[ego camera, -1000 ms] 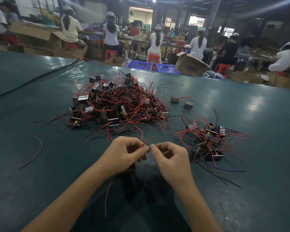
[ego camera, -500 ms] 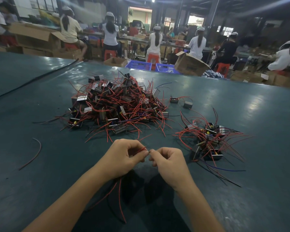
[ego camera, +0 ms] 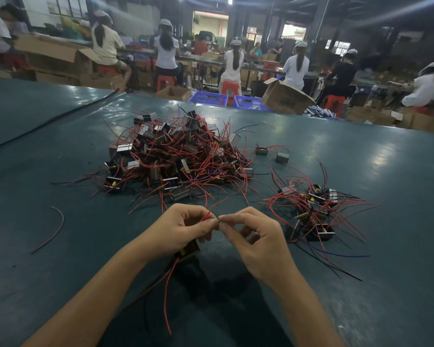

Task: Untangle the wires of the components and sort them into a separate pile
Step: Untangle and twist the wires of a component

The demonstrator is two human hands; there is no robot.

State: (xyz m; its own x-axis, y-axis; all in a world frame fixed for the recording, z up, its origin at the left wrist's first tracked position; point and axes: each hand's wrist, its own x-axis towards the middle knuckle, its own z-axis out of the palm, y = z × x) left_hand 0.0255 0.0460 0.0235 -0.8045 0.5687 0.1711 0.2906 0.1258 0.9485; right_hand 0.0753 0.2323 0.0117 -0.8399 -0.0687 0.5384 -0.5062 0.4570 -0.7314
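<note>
- Component (ego camera: 187, 250) in hand is sitting low under the left hand (ego camera: 181, 230), half hidden by the palm, close over the desk (ego camera: 60, 284) in front of the person. Its red wires (ego camera: 169, 289) are trailing down toward the near edge.
- Left grip is pinching one red lead (ego camera: 206, 216) between thumb and forefinger. The right hand (ego camera: 257, 242) is pinching what seems to be a dark wire end (ego camera: 219, 220), too small to name for sure.
- Compared with half a second ago, the two sets of fingertips are drawing slightly apart. The component's body is now showing beneath the left hand, where only wires were showing.
- That is suggesting the leads are coming free of one another, so this piece is probably nearing its move to the sorted pile (ego camera: 313, 214) on the right.
- Tangled pile (ego camera: 178, 159) beyond the hands, the sorted pile and the stray red wire (ego camera: 54, 227) at the left are all lying as they were.
</note>
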